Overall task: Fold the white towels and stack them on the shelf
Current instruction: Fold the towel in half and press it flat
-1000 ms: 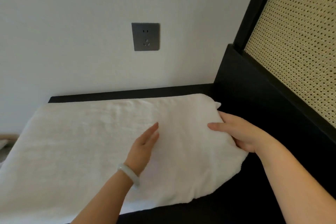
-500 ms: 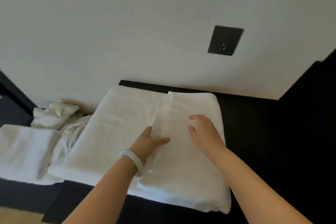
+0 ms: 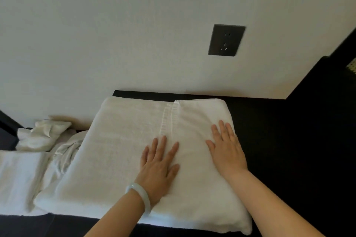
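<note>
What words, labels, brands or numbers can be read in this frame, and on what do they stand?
None are readable.
The dark wall socket shows only pin holes, no lettering.
The white towel under the left hand and right hand has a woven band but no visible tag or print.
The pale bracelet looks plain.

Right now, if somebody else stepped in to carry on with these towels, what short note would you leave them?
Left hand: open, flat on the towel beside the hem.
Right hand: open, flat on the folded-over right part.
The towel lies on the dark surface by the wall. More white cloth lies at the left: a crumpled pile and a flat piece.
Done: one fold, right side over the middle.
To do: finish folding this towel, fold the others, stack them.
</note>
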Demonstrator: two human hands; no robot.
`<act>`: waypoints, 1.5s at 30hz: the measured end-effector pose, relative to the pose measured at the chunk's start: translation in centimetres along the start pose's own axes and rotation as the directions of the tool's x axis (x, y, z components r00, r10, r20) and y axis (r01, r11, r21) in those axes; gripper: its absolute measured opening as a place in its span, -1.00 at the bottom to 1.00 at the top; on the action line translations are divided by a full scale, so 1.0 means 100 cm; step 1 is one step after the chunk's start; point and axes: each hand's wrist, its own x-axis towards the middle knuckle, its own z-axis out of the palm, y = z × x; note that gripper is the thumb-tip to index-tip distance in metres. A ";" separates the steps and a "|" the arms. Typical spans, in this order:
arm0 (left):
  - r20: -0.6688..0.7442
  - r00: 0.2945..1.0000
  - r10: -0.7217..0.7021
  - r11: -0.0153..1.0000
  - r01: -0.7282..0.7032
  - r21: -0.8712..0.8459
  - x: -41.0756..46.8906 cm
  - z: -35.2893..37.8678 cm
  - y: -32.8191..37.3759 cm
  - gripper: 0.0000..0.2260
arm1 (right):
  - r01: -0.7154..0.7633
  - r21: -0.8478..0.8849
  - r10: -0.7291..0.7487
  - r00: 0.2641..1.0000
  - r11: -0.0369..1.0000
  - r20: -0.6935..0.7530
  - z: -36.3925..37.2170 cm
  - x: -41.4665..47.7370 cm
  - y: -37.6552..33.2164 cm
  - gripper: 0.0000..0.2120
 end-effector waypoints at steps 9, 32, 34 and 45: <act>0.019 0.999 0.032 0.996 -0.030 -0.089 0.037 0.037 0.114 -0.35 | -0.018 -0.038 0.019 0.999 0.999 0.037 -0.031 0.001 0.129 -0.37; 0.436 0.865 -0.251 0.764 0.453 -0.459 0.065 -0.007 0.174 -0.60 | -0.137 0.118 0.110 0.971 0.984 0.211 -0.079 0.068 0.015 -0.56; 0.402 0.874 -0.274 0.705 0.466 -0.534 0.061 -0.009 0.166 -0.60 | -0.110 0.207 0.085 0.988 0.972 0.126 -0.084 0.069 0.015 -0.61; 0.386 0.856 -0.343 0.751 0.497 -0.435 0.041 -0.006 0.123 -0.71 | 0.148 0.091 -0.153 0.987 0.985 0.043 -0.046 0.071 0.009 -0.57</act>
